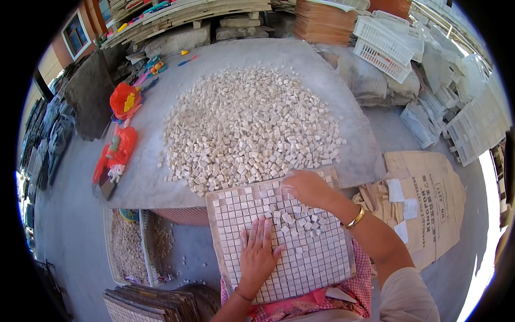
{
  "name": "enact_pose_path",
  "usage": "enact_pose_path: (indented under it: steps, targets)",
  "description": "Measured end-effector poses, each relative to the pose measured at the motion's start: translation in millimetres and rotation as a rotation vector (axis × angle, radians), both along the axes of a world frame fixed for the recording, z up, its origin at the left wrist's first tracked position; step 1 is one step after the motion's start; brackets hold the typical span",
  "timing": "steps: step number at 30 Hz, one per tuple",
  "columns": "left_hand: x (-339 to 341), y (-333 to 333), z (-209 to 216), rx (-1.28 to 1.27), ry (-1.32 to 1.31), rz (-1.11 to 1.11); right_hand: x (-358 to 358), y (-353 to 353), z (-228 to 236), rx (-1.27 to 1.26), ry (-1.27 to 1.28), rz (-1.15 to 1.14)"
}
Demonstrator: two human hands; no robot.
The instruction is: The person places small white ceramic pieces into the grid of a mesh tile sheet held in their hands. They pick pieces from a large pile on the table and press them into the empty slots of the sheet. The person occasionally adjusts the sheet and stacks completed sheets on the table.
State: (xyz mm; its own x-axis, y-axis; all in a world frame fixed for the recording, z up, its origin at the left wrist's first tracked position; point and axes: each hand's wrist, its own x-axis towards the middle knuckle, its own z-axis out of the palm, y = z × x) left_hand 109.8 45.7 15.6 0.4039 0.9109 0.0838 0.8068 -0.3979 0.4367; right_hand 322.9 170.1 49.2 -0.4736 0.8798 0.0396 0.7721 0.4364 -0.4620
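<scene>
And there it was, the broad grey table (357,131) filling the middle of the scene, a huge heap of pale stone cubes (252,123) spread from near its far edge right down to its near edge! Next in size came the gridded tray (349,257), filled with rows of small pale squares, its far side overlapping the table's near edge a little right of the middle. Off the near right corner lay a flattened brown sack (437,204); below the near left corner stood a white crate (145,252) holding more chips (quite a stock, that), and red plastic bags (122,146) lined the left edge. Now the hands: the left hand (259,255) was laid flat on the tray, fingers out straight, gripping nothing, while the right hand (310,189) was curled in over the tray's far edge, and whether its folded fingers pinched a cube, you could not tell. Just below it, loose cubes (308,219) sat jumbled on top of the rows, and a gold bracelet (355,217) circled the right wrist.
</scene>
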Motion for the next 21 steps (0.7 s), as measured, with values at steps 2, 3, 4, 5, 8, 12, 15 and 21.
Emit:
enact_pose_path:
  steps: [2,3,4,5,8,12,15,21]
  targets:
    - [1,-2,-1,-0.007,-0.006,-0.002,10,-6,1,0.034,0.015,-0.036]
    - [1,-2,-2,-0.004,-0.01,-0.003,13,-9,4,0.036,-0.022,-0.035]
    - [2,-1,-2,0.003,-0.01,-0.009,15,-12,6,0.042,-0.055,-0.041]
    - [1,-1,-2,0.002,-0.005,-0.009,14,-15,2,0.067,-0.03,-0.044]
    - [1,-1,-1,0.001,0.005,-0.009,6,-22,-4,0.095,-0.008,-0.05]
    - [1,-1,-1,-0.003,0.009,-0.004,0,-22,0,0.077,-0.057,-0.021]
    - [1,-1,-1,-0.001,0.013,-0.005,5,-20,-5,0.033,-0.052,0.033]
    - [1,-2,-3,0.014,0.012,-0.004,4,-23,-2,0.03,-0.036,-0.014]
